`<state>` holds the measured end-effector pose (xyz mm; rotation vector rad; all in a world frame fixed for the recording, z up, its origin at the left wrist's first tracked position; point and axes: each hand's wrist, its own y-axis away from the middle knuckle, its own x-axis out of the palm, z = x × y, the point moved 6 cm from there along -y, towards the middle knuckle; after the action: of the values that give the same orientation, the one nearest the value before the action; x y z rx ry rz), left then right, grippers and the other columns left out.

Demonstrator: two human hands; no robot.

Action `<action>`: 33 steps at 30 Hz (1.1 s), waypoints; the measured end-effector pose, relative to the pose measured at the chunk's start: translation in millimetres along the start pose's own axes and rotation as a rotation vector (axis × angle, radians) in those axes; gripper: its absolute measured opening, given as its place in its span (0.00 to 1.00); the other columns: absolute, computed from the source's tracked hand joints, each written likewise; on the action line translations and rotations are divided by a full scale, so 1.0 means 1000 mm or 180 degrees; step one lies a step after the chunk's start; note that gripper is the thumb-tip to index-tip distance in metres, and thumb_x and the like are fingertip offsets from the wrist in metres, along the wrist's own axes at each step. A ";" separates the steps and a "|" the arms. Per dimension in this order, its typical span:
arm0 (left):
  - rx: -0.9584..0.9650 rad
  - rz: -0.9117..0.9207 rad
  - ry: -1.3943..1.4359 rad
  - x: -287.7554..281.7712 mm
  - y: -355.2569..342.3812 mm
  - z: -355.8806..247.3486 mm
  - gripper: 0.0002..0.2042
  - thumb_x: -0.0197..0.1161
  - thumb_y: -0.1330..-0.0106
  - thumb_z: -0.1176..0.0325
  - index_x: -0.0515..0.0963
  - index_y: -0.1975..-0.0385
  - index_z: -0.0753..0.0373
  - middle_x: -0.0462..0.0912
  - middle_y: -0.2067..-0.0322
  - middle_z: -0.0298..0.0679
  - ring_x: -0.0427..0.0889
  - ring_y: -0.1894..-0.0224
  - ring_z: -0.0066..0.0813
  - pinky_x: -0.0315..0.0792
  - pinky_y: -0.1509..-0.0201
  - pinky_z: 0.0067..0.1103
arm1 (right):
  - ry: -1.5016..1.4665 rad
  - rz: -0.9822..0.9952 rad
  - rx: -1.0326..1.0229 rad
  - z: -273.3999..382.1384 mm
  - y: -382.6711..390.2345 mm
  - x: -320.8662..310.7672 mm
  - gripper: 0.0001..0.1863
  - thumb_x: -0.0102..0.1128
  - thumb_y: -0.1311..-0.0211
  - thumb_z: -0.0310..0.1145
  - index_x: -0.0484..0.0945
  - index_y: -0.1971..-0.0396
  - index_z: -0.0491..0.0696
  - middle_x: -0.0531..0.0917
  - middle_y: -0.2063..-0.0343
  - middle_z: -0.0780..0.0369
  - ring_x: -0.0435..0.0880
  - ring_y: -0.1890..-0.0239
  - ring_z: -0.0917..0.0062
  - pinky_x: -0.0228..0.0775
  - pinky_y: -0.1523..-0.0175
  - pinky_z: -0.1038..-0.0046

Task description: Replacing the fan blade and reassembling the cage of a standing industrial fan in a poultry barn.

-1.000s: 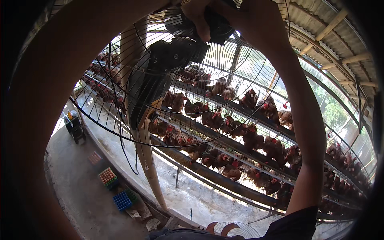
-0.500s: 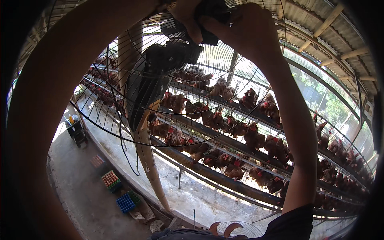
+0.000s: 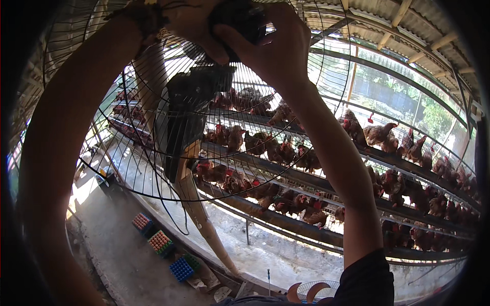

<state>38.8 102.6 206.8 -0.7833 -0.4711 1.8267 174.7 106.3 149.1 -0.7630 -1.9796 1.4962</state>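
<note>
Above me, a fan's round wire grille [image 3: 204, 201] spreads in front of a wooden post [image 3: 204, 224]. A black bracket or fan body [image 3: 191, 92] is fixed to the post, seen through the wires. My right hand [image 3: 278, 48] curls round a dark rounded fan part [image 3: 237, 23] at the grille's middle, its thumb pressed to the near side. From the left, my left hand [image 3: 191, 23], with a dark band at the wrist, grips the same part. The upper frame edge cuts off some of its fingers. A loose cable [image 3: 173, 219] hangs below the grille.
Tiered cages of brown hens [image 3: 275, 148] run behind the post. Egg trays [image 3: 161, 242] and a blue tray stack [image 3: 181, 269] stand on the concrete floor. Below are an upright screwdriver-like tool [image 3: 269, 278] and another fan with orange-brown blades [image 3: 316, 291].
The view has shifted, so my hands and the dark part appear farther left and the egg trays farther right. Both hands keep their hold on the part.
</note>
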 end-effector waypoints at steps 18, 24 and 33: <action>-0.0247 0.0228 0.0133 -0.015 -0.001 -0.015 0.72 0.79 0.75 0.22 0.49 0.21 0.33 0.31 0.21 0.55 0.32 0.24 0.82 0.35 0.25 0.71 | -0.0115 -0.0492 0.0242 -0.011 0.037 0.002 0.35 0.82 0.56 0.49 0.83 0.56 0.36 0.84 0.65 0.54 0.87 0.65 0.61 0.81 0.61 0.62; -0.0112 0.0106 -0.0117 -0.009 -0.001 -0.010 0.72 0.79 0.75 0.22 0.49 0.21 0.32 0.31 0.21 0.57 0.31 0.24 0.80 0.35 0.25 0.71 | -0.0066 -0.0439 0.0292 -0.005 0.049 0.002 0.32 0.80 0.54 0.47 0.83 0.57 0.36 0.84 0.67 0.54 0.87 0.69 0.62 0.80 0.63 0.62; -0.0257 0.0171 0.0183 -0.010 -0.002 -0.014 0.74 0.77 0.78 0.19 0.49 0.21 0.32 0.32 0.21 0.57 0.32 0.23 0.79 0.36 0.24 0.68 | -0.0080 -0.0678 0.0199 -0.017 0.034 -0.006 0.26 0.84 0.55 0.45 0.82 0.63 0.43 0.85 0.70 0.58 0.88 0.68 0.67 0.79 0.62 0.67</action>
<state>52.4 93.8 201.3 -0.9090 -0.4930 1.8388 195.1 120.8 120.2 -0.4922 -1.9545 1.4394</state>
